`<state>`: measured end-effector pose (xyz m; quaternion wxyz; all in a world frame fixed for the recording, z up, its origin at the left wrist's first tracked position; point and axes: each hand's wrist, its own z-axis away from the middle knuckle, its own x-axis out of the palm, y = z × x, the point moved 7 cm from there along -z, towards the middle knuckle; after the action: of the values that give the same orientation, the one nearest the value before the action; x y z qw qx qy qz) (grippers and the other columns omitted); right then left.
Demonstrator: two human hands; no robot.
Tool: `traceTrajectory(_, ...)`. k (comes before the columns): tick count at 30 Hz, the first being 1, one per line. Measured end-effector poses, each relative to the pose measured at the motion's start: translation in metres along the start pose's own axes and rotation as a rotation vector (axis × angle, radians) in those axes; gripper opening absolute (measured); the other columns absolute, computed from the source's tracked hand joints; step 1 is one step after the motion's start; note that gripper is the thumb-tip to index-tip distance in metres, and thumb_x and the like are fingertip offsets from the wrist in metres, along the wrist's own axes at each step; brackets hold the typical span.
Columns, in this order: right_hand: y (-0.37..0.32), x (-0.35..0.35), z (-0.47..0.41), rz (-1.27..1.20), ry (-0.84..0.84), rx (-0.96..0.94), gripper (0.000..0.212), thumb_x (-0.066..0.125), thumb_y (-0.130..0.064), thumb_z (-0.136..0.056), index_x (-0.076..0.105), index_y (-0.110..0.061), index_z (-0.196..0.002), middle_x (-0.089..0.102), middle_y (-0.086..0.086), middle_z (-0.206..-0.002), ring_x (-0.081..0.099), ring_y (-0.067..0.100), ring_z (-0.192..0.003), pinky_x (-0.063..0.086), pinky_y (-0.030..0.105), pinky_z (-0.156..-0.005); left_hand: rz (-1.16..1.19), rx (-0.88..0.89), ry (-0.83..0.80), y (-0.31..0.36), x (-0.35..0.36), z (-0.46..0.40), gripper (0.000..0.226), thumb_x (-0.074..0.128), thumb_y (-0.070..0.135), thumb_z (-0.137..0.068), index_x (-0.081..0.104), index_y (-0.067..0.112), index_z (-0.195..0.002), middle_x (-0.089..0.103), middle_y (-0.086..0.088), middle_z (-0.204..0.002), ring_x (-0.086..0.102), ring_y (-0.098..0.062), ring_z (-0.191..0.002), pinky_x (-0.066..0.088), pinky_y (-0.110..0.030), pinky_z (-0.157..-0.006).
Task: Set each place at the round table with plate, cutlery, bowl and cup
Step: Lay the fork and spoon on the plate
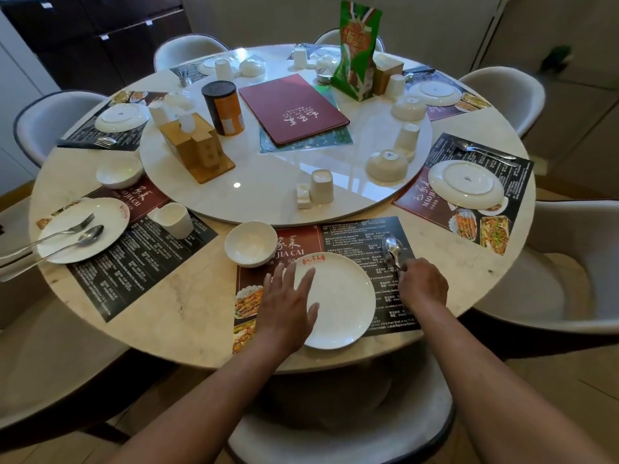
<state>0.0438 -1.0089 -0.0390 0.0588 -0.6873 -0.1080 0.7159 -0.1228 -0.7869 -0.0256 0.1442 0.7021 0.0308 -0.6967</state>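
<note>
A white plate lies upright on the dark placemat at the near edge of the round table. My left hand rests flat on the plate's left side, fingers straight. My right hand, just right of the plate, grips the handles of a spoon and fork whose heads point away from me. An upright white bowl stands at the mat's far left corner. An upside-down cup sits on the turntable just beyond.
The place to the left has plate with fork and spoon, bowl and cup. On the right, a plate lies upside down. The turntable carries inverted bowls, cups, a menu, tissue box, tin and green bag. Chairs ring the table.
</note>
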Motion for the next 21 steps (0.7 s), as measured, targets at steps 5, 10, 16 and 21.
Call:
traceTrajectory(5, -0.014, -0.016, 0.014, -0.139, 0.113, -0.086, 0.014, 0.056, -0.017, -0.093, 0.065, -0.01, -0.101, 0.06, 0.01, -0.094, 0.061, 0.031, -0.077, 0.051, 0.037, -0.066, 0.004, -0.002, 0.002, -0.011, -0.001, 0.003, 0.07, 0.046, 0.05, -0.1, 0.017, 0.029, -0.159, 0.015, -0.011, -0.166, 0.005, -0.034, -0.154, 0.006, -0.05, -0.124)
traceTrajectory(10, -0.039, -0.021, 0.055, -0.348, 0.153, -0.107, 0.003, 0.058, -0.013, -0.088, 0.058, -0.014, -0.085, 0.062, 0.006, -0.079, 0.058, 0.027, -0.069, 0.045, 0.033, -0.058, 0.029, -0.001, -0.027, -0.02, 0.001, 0.009, 0.07, 0.045, 0.05, -0.101, 0.013, 0.031, -0.16, 0.011, -0.01, -0.168, 0.003, -0.033, -0.155, 0.003, -0.049, -0.124)
traceTrajectory(16, -0.07, 0.0, 0.116, -0.422, 0.073, -0.104, 0.02, 0.064, -0.013, -0.088, 0.076, -0.016, -0.103, 0.075, 0.006, -0.093, 0.069, 0.026, -0.085, 0.047, 0.029, -0.069, 0.094, -0.037, -0.036, -0.032, 0.002, 0.025, 0.069, 0.044, 0.051, -0.1, 0.014, 0.031, -0.159, 0.012, -0.007, -0.167, 0.005, -0.032, -0.154, 0.005, -0.049, -0.125)
traceTrajectory(21, -0.092, 0.014, 0.143, -0.388, 0.036, -0.141, 0.024, 0.065, -0.016, -0.092, 0.076, -0.016, -0.114, 0.075, 0.006, -0.103, 0.069, 0.024, -0.093, 0.048, 0.027, -0.076, 0.11, -0.077, -0.04, -0.042, 0.002, 0.038, 0.07, 0.047, 0.051, -0.099, 0.016, 0.032, -0.158, 0.017, -0.005, -0.166, 0.009, -0.031, -0.154, 0.008, -0.047, -0.125)
